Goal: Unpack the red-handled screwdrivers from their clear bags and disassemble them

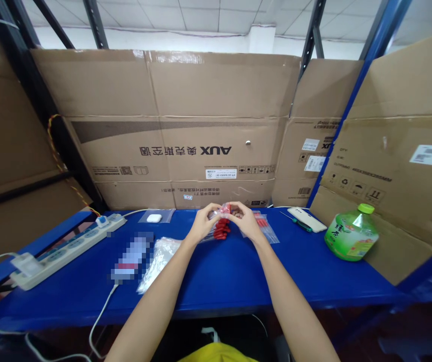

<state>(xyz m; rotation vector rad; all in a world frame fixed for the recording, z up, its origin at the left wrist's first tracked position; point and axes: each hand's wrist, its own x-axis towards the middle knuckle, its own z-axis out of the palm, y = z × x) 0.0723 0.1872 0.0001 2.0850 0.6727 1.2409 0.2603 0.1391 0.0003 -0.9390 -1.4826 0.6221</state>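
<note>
Yellow cloth (218, 353) shows at 6 o'clock, at the lower edge of the view, between two bare forearms that reach forward over a blue tabletop (216, 281). Left hand (202, 222) and right hand (245, 221) meet just above the far half of the tabletop, fingertips pinching the top edge of a small clear bag (221, 223) from either side. Red pieces fill this bag, which hangs between the hands, its lower end near or on the tabletop. Just to the right, at 3 o'clock of the hands, a second clear bag with red pieces (265, 226) lies flat. At 8 o'clock of the hands lies a crumpled stack of empty clear bags (159, 259), beside a blurred flat object (131, 259) with a white cable. A white power strip (65, 249) runs along the left side. A white earbud case (154, 218) sits at 10 o'clock. At the right stand a white phone (306, 218), a green-handled screwdriver (297, 224) and a green bottle (351, 234). Cardboard boxes (185, 130) wall the rear.
</note>
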